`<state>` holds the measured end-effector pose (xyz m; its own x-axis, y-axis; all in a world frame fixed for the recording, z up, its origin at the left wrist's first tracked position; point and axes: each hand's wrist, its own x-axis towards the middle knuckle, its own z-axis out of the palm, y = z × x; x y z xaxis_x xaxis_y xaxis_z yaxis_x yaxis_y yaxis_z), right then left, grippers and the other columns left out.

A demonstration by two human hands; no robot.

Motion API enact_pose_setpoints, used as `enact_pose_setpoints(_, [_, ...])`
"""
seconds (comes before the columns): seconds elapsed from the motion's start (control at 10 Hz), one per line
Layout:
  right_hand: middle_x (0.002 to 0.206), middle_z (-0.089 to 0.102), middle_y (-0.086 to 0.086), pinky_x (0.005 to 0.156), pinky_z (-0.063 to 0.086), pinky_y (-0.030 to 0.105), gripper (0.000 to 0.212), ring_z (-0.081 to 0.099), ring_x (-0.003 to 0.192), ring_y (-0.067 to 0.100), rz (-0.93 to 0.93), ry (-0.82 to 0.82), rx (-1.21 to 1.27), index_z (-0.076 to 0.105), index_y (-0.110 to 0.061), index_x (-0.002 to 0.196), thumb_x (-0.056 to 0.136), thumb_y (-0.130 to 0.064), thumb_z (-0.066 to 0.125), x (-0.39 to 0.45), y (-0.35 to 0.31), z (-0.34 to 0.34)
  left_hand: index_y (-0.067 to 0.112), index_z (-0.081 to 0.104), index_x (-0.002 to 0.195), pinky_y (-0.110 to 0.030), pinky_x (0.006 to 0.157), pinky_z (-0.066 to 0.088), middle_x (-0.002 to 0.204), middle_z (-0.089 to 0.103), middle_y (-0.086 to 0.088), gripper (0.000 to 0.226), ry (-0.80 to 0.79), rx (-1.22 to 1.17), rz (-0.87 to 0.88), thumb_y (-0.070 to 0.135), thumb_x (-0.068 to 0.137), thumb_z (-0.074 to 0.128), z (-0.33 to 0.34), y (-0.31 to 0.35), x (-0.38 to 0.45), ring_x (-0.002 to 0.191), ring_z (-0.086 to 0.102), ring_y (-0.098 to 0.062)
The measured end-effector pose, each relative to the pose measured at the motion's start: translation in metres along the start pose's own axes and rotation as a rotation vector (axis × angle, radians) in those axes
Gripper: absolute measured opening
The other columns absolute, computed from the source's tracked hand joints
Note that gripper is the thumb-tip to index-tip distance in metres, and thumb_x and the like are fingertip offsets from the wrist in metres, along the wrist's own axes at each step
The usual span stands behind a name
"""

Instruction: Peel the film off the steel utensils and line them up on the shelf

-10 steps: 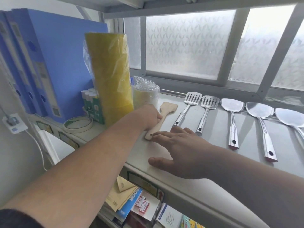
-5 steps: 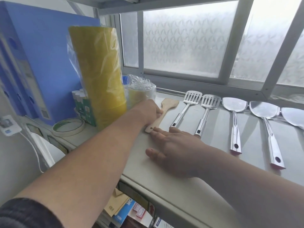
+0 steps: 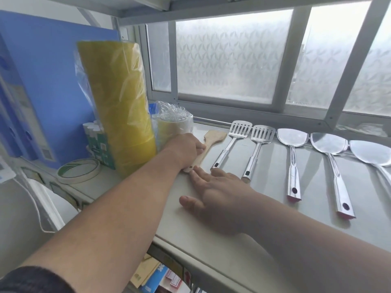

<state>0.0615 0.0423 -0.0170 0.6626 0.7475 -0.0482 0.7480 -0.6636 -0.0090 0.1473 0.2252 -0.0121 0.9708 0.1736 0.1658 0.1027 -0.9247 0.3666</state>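
Observation:
On the grey shelf (image 3: 264, 246) lie a wooden spatula (image 3: 213, 138), two slotted steel turners (image 3: 241, 129) (image 3: 262, 134) and three solid steel turners (image 3: 292, 137) (image 3: 328, 143) (image 3: 369, 151), side by side with handles toward me. My left hand (image 3: 186, 149) is closed on the wooden spatula's handle. Flat on the shelf, fingers spread, rests my right hand (image 3: 220, 195); its fingertips touch the end of the wooden handle and lie near the first slotted turner's handle.
Left of the spatula stand a wrapped clear tape roll (image 3: 175, 125), a tall yellow wrapped stack of tape (image 3: 120, 102), blue file boxes (image 3: 48, 85) and a loose tape ring (image 3: 78, 170). A frosted window (image 3: 232, 56) backs the shelf. Papers (image 3: 152, 275) lie on the lower shelf.
The camera has moved closer and slightly left. Both hands have stayed on the wooden spatula's handle, which has shifted a little.

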Motion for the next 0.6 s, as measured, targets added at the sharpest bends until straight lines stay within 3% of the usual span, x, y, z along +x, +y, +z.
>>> enact_pose_setpoints(0.2, [0.171, -0.002, -0.005, 0.121, 0.012, 0.044, 0.077, 0.005, 0.154, 0.025, 0.035, -0.036, 0.044, -0.001, -0.024, 0.163, 0.101, -0.066, 0.018, -0.002, -0.004, 0.001, 0.027, 0.08, 0.129, -0.025, 0.114, 0.045, 0.138, 0.074, 0.0, 0.026, 0.099, -0.183, -0.016, 0.027, 0.107, 0.066, 0.003, -0.004, -0.014, 0.131, 0.065, -0.018])
enact_pose_setpoints(0.3, [0.17, 0.009, -0.005, 0.12, 0.013, 0.045, 0.073, 0.009, 0.154, 0.024, 0.066, -0.011, 0.083, 0.002, -0.024, 0.163, 0.103, -0.061, 0.023, -0.012, -0.003, 0.0, 0.024, 0.081, 0.127, -0.031, 0.115, 0.047, 0.135, 0.075, -0.004, 0.025, 0.118, -0.233, -0.022, 0.026, 0.106, 0.066, -0.001, -0.002, -0.028, 0.128, 0.067, -0.022])
enact_pose_setpoints(0.4, [0.163, 0.032, 0.001, 0.113, 0.026, 0.045, 0.075, 0.028, 0.141, 0.029, 0.097, -0.02, 0.09, 0.001, -0.022, 0.162, 0.102, -0.059, 0.026, -0.023, 0.006, 0.003, 0.025, 0.082, 0.123, -0.034, 0.11, 0.051, 0.128, 0.078, -0.005, 0.024, 0.141, -0.267, 0.036, 0.026, 0.107, 0.063, -0.006, 0.005, -0.049, 0.122, 0.069, -0.024])
enact_pose_setpoints(0.5, [0.159, 0.037, 0.004, 0.116, 0.03, 0.044, 0.081, 0.033, 0.141, 0.031, 0.147, -0.06, 0.127, 0.002, -0.032, 0.16, 0.093, -0.071, 0.027, -0.05, 0.018, 0.004, 0.025, 0.083, 0.118, -0.032, 0.1, 0.054, 0.113, 0.081, -0.003, 0.024, 0.167, -0.288, 0.157, 0.029, 0.108, 0.061, -0.016, 0.022, -0.075, 0.11, 0.072, -0.023])
enact_pose_setpoints(0.6, [0.155, 0.041, -0.01, 0.116, 0.032, 0.035, 0.078, 0.041, 0.141, 0.019, 0.135, 0.047, 0.258, 0.01, -0.041, 0.16, 0.095, -0.063, 0.049, -0.098, 0.026, -0.008, 0.023, 0.082, 0.119, -0.028, 0.082, 0.054, 0.067, 0.07, 0.011, 0.022, 0.206, -0.292, 0.279, 0.031, 0.106, 0.066, -0.023, 0.047, -0.101, 0.072, 0.065, -0.003])
